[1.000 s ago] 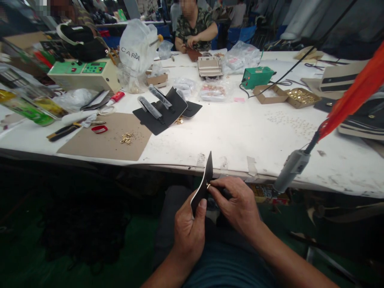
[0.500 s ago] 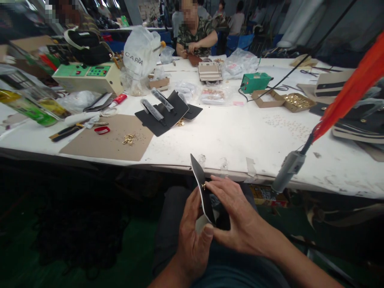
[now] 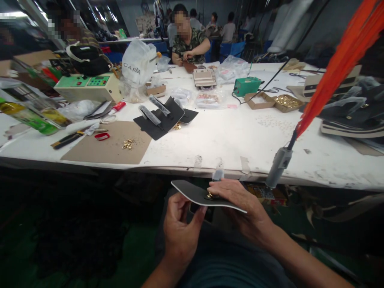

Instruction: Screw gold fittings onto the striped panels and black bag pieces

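Over my lap, in front of the table edge, is a black leather-like panel (image 3: 189, 190) with a pale edge, held nearly flat and slightly curved. My left hand (image 3: 181, 228) is closed on its near left part, with fingers and thumb at the underside. My right hand (image 3: 243, 200) grips the right part. Its fingers lie across the top beside a small gold metal fitting (image 3: 209, 196), while its thumb is hidden below. Further off on the table lie similar black panels (image 3: 163, 122) with wrapped handles.
A brown board (image 3: 105, 150) bears small gold parts (image 3: 127, 144); pliers (image 3: 67, 140) lie nearby. A grey power tool (image 3: 279, 168) with an orange cord hangs at right. Behind are a green box (image 3: 247, 86) and a tray of gold parts (image 3: 288, 102). A co-worker (image 3: 190, 44) sits opposite.
The panel has turned from nearly upright to nearly flat, its top face now showing more. Both hands have turned with it. The camera view has shifted slightly.
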A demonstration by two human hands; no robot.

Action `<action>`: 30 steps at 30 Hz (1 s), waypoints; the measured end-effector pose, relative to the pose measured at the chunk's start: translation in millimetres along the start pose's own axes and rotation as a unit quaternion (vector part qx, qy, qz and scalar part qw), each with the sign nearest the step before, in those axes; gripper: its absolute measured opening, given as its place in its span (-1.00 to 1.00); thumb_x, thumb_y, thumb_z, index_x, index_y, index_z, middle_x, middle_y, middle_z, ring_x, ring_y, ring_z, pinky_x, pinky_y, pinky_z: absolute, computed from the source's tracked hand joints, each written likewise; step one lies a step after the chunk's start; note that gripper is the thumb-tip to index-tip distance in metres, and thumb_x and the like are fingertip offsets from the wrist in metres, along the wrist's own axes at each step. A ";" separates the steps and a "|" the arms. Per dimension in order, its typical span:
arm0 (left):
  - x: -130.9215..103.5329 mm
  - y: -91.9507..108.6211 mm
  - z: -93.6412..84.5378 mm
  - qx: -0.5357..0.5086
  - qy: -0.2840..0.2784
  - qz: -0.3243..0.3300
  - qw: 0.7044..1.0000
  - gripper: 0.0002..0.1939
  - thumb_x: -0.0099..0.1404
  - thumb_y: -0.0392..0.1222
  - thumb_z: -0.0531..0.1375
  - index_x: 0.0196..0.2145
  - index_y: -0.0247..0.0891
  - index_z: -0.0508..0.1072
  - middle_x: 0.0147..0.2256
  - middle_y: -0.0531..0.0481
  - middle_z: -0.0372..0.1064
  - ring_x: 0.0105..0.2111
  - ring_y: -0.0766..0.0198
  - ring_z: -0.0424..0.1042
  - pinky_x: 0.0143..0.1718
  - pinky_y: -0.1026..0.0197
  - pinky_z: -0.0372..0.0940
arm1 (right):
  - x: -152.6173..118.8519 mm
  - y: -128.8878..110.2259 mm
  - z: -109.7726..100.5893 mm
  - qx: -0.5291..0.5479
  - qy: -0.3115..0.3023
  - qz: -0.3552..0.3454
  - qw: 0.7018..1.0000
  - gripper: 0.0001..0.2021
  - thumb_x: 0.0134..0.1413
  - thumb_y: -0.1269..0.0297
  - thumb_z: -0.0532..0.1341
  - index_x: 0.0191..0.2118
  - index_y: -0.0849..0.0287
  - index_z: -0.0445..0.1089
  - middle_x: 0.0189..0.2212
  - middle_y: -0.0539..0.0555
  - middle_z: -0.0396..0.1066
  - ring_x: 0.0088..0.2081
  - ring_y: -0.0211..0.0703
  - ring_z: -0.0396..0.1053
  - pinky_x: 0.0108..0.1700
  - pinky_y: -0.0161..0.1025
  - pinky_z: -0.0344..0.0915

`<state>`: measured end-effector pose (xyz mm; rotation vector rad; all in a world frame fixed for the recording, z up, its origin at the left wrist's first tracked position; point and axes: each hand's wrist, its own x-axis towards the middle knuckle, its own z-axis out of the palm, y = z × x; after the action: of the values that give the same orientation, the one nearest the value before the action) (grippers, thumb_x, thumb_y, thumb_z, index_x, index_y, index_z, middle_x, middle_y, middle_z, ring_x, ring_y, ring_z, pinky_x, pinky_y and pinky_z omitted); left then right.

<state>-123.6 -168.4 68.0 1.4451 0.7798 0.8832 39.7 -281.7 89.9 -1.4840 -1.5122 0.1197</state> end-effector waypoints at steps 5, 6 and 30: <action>22.1 1.0 -1.7 0.110 0.001 0.060 0.992 -0.21 0.10 -0.10 0.53 0.24 -0.12 0.36 0.11 -0.13 0.44 0.04 0.06 0.52 0.12 0.00 0.45 | 0.1 3.1 -18.3 0.069 -0.074 0.073 0.992 -0.70 0.47 0.29 0.16 0.20 -0.10 0.46 0.09 0.05 0.55 0.17 -0.01 0.46 0.26 0.03 0.36; 25.7 0.8 -1.0 0.128 -0.006 0.074 0.989 -0.14 0.10 -0.11 0.54 0.29 -0.09 0.32 0.19 -0.16 0.39 0.10 0.03 0.49 0.18 -0.03 0.40 | 1.5 4.3 -19.8 0.085 -0.079 0.107 0.987 -0.75 0.47 0.24 0.17 0.12 -0.08 0.51 0.05 0.05 0.56 0.13 0.00 0.48 0.22 0.01 0.39; 141.1 2.3 52.4 0.094 -0.219 -0.057 0.970 -0.70 0.12 -0.19 0.42 -0.16 -0.25 0.58 -0.21 -0.04 0.64 -0.21 0.07 0.59 -0.17 0.13 0.47 | 60.5 61.2 -28.6 0.076 -0.006 0.466 0.881 -0.70 0.13 0.06 0.35 -0.32 0.24 0.60 -0.38 0.15 0.62 -0.35 0.03 0.57 -0.47 -0.27 0.36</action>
<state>-9.5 -71.0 80.6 1.6670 0.6144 0.3855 115.7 -232.9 97.6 -1.9551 -0.6509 0.7965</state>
